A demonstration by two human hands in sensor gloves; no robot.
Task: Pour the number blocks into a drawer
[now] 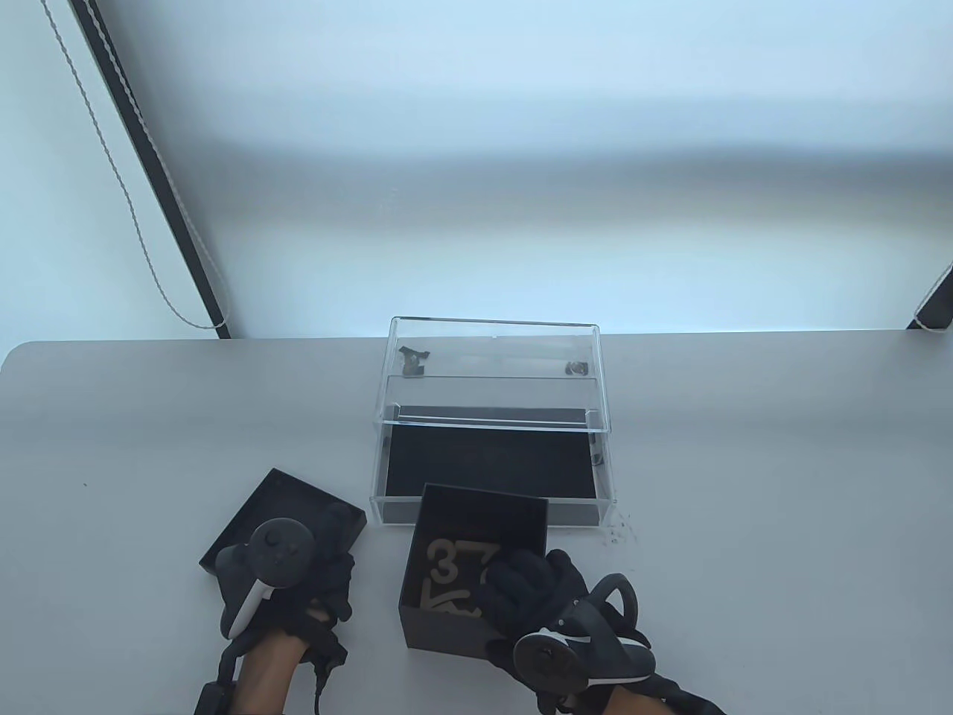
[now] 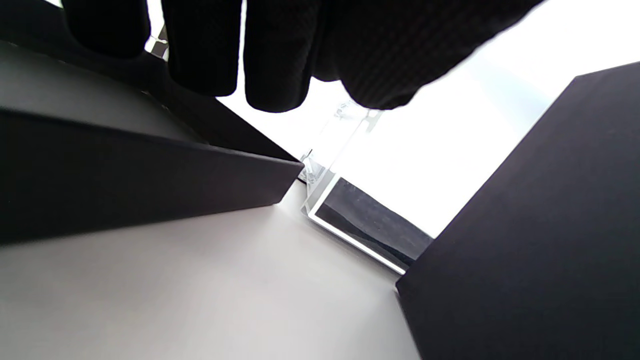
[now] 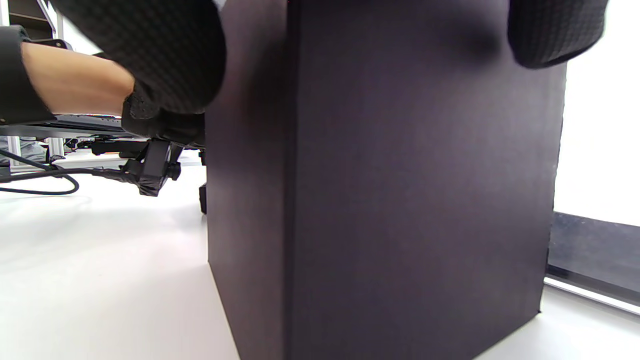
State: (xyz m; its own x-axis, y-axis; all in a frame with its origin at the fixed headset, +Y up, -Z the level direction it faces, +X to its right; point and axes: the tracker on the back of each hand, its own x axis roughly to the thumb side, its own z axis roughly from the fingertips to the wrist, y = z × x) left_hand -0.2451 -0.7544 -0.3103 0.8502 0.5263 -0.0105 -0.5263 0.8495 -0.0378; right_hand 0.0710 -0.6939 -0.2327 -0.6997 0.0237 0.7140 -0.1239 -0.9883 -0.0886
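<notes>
An open black box (image 1: 476,521) stands on the table just in front of the drawer, with pale number blocks (image 1: 447,562) inside; a "3" shows. My right hand (image 1: 521,588) grips the box at its near right corner, fingers over the rim; the box wall fills the right wrist view (image 3: 390,200). The clear drawer (image 1: 378,477) is pulled out of its clear case (image 1: 495,350) and has a black floor. My left hand (image 1: 327,536) holds the black lid (image 1: 283,506) left of the box, fingers (image 2: 270,60) over its top.
Small dark bits lie on the case's upper level (image 1: 413,361) and on the table right of the drawer (image 1: 618,530). The grey table (image 1: 744,484) ends at a far edge behind the case. A cable (image 3: 40,190) lies on the table by my left forearm.
</notes>
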